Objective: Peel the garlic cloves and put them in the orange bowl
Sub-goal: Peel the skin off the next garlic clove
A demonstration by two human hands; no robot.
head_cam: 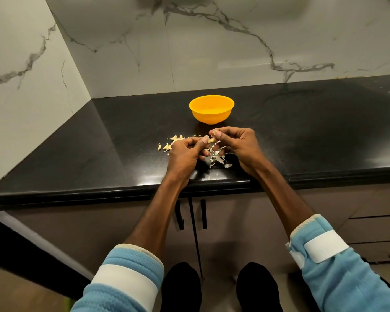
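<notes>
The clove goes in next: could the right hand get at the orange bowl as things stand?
Probably yes: the orange bowl stands just beyond the right hand, nothing between them, though that hand is pinching at the garlic clove.

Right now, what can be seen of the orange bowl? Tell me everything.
The orange bowl is round, smooth and glossy, plastic by its look, with a thin rim and a small foot. It stands upright on the black countertop, behind the left hand and right hand, which do not touch it. Only the countertop touches it. No cloves show in the visible part of its inside.
</notes>
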